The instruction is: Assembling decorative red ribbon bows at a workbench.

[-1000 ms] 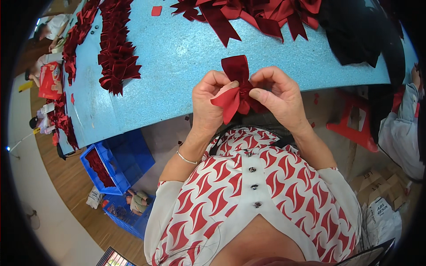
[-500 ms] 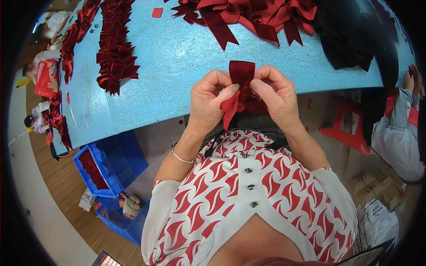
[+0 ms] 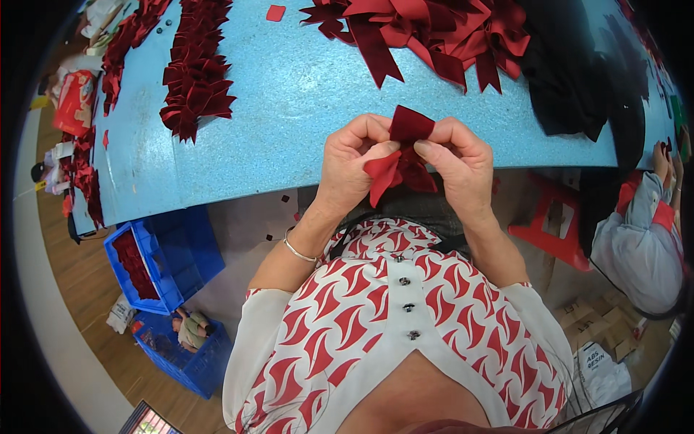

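Between my two hands, just over the near edge of the blue table, is a dark red velvet ribbon bow (image 3: 412, 124). One loop stands up above my fingers and the tails hang below, showing a brighter red underside. My left hand (image 3: 356, 163) pinches the bow on its left side, thumb against fingertips. On the opposite side my right hand (image 3: 457, 163) pinches it near the middle, thumb laid over the ribbon. The centre of the bow is partly hidden by my fingers.
A heap of red ribbon bows (image 3: 441, 36) lies at the far side of the table (image 3: 289, 108). A row of dark red bows (image 3: 195, 72) is to the left, black cloth (image 3: 564, 79) to the right. Blue crates (image 3: 170, 260) and a red stool (image 3: 553, 224) stand below; a co-worker's sleeve (image 3: 640, 239) is at right.
Both hands and the bow sit slightly further right in view. The upper loop has tilted and looks shorter, and the tails have shifted. My head view has turned a little.
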`<state>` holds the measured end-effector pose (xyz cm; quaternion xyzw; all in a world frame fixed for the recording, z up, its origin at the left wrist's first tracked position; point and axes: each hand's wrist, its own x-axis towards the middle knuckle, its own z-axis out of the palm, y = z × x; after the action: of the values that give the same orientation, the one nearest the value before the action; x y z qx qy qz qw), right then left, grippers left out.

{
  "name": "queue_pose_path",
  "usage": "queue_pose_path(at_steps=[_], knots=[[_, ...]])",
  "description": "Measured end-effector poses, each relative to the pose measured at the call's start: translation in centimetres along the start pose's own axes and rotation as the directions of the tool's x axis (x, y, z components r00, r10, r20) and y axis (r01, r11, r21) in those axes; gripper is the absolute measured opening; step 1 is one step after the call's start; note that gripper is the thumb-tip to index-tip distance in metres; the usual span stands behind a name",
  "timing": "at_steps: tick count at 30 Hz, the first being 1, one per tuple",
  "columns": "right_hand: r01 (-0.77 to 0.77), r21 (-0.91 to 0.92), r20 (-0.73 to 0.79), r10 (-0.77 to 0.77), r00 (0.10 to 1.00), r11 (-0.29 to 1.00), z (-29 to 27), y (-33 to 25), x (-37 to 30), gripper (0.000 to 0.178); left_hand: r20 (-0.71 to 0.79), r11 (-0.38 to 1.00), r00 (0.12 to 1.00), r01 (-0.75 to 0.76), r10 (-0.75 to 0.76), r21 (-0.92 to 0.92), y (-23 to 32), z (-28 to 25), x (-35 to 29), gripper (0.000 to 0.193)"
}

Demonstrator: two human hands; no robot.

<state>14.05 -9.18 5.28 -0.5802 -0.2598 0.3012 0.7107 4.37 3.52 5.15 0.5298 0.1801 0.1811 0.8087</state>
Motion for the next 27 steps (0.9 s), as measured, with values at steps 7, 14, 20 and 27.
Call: queue_pose_path(at_steps=[7, 14, 20, 27], knots=[[-0.069, -0.018, -0.082, 0.067, 0.994, 0.997, 0.6, -0.6, -0.1, 0.006, 0.042, 0.983, 0.998, 0.054, -0.047, -0.175, -0.4, -0.3, 0.1, 0.004], [-0.047, -0.026, -0.068, 0.045, 0.997, 0.999, 0.8, -0.2, 0.1, 0.004, -0.022, 0.96, 0.994, 0.094, -0.104, -0.265, 0.9, 1.0, 0.7, 0.01], [-0.076, 0.004, -0.043, 0.076, 0.996, 0.997, 1.1, -0.3, 0.4, 0.007, 0.019, 0.963, 0.989, 0.147, -0.147, -0.224, 0.5, 0.4, 0.7, 0.01], [0.013, -0.068, -0.016, -0.014, 1.0, 0.998, 1.8, -1.2, 0.9, 0.008, 0.058, 0.986, 0.993, 0.106, -0.099, -0.13, 1.2, 0.1, 0.2, 0.009]])
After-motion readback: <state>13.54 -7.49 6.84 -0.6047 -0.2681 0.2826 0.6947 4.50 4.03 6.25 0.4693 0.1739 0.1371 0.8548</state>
